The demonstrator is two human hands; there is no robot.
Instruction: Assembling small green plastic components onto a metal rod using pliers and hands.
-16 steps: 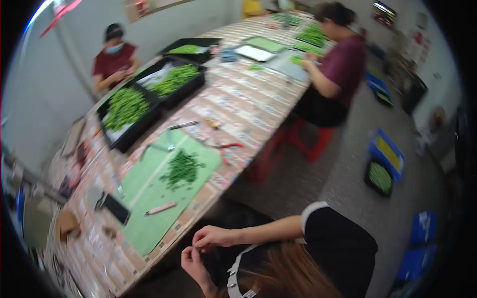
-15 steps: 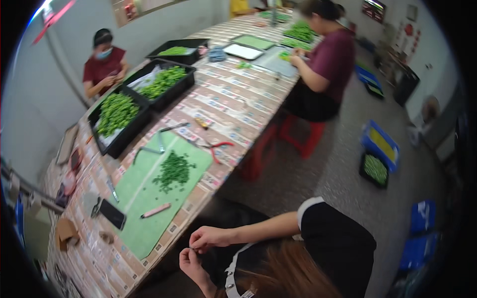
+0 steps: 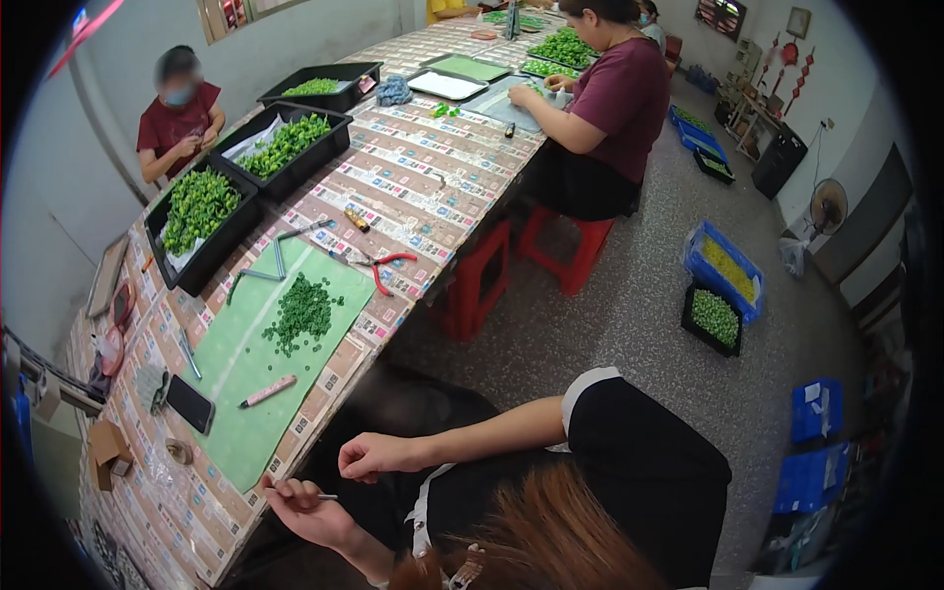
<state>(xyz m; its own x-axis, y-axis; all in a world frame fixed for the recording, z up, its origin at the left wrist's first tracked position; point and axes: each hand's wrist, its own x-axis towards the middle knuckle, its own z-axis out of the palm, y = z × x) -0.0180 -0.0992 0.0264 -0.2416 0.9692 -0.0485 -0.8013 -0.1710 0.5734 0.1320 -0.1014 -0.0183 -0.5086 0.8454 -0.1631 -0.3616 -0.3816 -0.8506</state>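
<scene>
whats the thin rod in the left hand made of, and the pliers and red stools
Thin rod in the left hand: perhaps metal, being grey and smooth, but too small to be sure.
Pliers: dark, metallic-looking head; evenly red handles, likely plastic-coated.
Red stools: probably moulded plastic, with smooth, evenly coloured surfaces.

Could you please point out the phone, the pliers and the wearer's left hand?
Phone point(image 3: 190, 404), head view: middle of screen.
Pliers point(image 3: 397, 258), head view: upper red handle.
Wearer's left hand point(image 3: 315, 516), head view: its middle.
</scene>
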